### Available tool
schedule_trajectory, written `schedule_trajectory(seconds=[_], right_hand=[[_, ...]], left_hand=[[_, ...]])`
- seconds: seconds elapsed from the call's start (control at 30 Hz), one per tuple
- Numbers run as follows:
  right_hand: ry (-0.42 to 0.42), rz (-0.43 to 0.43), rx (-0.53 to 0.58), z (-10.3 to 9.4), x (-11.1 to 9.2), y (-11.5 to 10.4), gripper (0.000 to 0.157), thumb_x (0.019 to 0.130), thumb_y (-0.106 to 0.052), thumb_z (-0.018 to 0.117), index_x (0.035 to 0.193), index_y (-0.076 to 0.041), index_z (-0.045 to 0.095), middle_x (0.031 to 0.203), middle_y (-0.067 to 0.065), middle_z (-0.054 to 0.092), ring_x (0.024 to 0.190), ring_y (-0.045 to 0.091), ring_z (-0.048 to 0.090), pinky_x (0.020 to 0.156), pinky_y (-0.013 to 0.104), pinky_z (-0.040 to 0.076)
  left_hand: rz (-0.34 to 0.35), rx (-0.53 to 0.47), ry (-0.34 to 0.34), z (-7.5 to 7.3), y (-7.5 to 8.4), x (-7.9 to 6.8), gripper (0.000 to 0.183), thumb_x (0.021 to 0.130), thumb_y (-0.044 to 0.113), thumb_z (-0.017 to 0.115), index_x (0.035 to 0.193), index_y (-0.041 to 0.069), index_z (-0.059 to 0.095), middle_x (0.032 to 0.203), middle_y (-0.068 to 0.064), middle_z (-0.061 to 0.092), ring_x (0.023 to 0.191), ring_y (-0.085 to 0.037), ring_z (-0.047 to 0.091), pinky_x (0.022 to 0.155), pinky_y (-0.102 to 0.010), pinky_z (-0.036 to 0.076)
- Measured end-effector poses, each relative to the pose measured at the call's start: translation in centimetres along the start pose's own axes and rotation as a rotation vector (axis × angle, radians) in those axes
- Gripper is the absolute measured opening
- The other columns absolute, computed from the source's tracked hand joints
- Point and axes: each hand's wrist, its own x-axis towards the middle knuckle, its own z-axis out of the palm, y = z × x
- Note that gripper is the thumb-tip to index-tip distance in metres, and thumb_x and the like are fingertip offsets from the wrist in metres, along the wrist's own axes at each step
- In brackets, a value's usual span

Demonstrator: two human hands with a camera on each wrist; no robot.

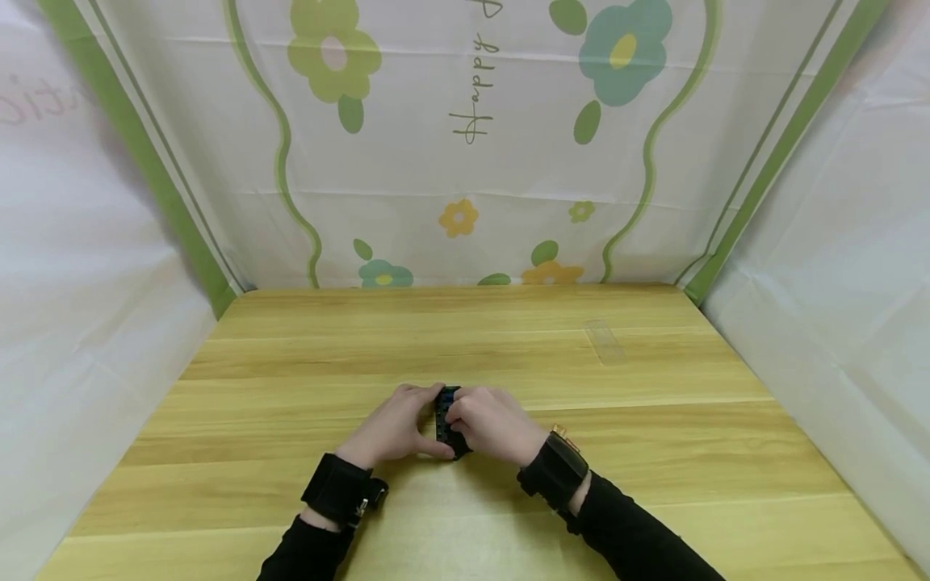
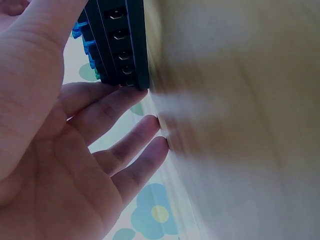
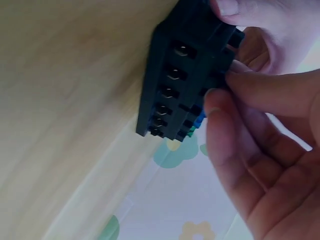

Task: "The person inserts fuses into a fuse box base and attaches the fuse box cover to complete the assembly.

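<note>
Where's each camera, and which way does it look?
Head: on the head, facing forward and down at the table; left hand, right hand and sleeves show.
Left wrist: on that wrist, facing the black block; that hand shows.
Right wrist: on that wrist, facing the block; both hands show.
Both wrist views share the block's holes.

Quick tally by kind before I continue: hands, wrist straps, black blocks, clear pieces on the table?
Hands: 2, left hand and right hand
Wrist straps: 2, left strap and right strap
Black block: 1
Clear piece: 1
Total: 6
</note>
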Motion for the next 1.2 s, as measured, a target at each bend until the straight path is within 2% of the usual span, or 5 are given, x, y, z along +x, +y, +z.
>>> schedule_trajectory(seconds=[0.23, 0.47, 0.6, 0.83, 1.2], right_hand=[[-0.05, 0.041, -0.041, -0.3, 0.5, -0.8, 0.011, 0.082, -0.015, 0.073, 0.073, -0.018, 0.069, 0.074, -0.004, 0.057, 0.068, 0.007, 0.055, 0.056, 0.017, 0.044], [-0.051, 0.035, -0.097, -0.5, 0.5, -1.1, 0.011, 0.082, -0.017, 0.075, 0.073, -0.017, 0.069, 0.075, -0.002, 0.058, 0.067, 0.009, 0.056, 0.053, 0.017, 0.042], [-0.078, 0.004, -0.053, -0.7, 0.6, -0.7, 0.011, 0.083, -0.014, 0.073, 0.074, -0.016, 0.07, 0.076, -0.003, 0.057, 0.068, 0.007, 0.055, 0.055, 0.014, 0.041], [-0.17, -0.059, 0.072, -1.3, 1.1, -0.1, 0.019, 0.08, 0.003, 0.069, 0.068, -0.011, 0.063, 0.067, -0.007, 0.044, 0.061, 0.006, 0.041, 0.051, 0.013, 0.033], [-0.234, -0.028, 0.067, -1.8, 2.0, 0.3, 0.03, 0.08, 0.002, 0.064, 0.06, -0.016, 0.049, 0.062, -0.007, 0.041, 0.056, 0.006, 0.038, 0.05, 0.013, 0.033]], left_hand=[[0.01, -0.005, 0.008, 0.2, -0.2, -0.1, 0.101, 0.067, 0.058, 0.077, 0.146, 0.007, 0.039, 0.137, -0.011, 0.048, 0.127, -0.028, 0.039, 0.101, -0.036, 0.034], [0.005, -0.005, 0.003, 0.4, -0.4, 0.0, 0.102, 0.067, 0.059, 0.077, 0.146, 0.007, 0.039, 0.137, -0.01, 0.047, 0.127, -0.027, 0.039, 0.101, -0.036, 0.034], [0.002, -0.001, 0.001, 0.4, -0.4, 0.0, 0.101, 0.067, 0.059, 0.077, 0.146, 0.008, 0.039, 0.137, -0.01, 0.047, 0.127, -0.027, 0.038, 0.101, -0.036, 0.035], [0.023, -0.011, 0.01, 0.1, -0.4, 0.0, 0.099, 0.068, 0.056, 0.077, 0.146, 0.008, 0.039, 0.137, -0.01, 0.048, 0.127, -0.028, 0.039, 0.101, -0.036, 0.034], [0.037, 0.014, 0.025, 0.1, -0.5, 0.2, 0.098, 0.066, 0.058, 0.078, 0.145, 0.011, 0.042, 0.135, -0.007, 0.05, 0.125, -0.027, 0.041, 0.101, -0.036, 0.033]])
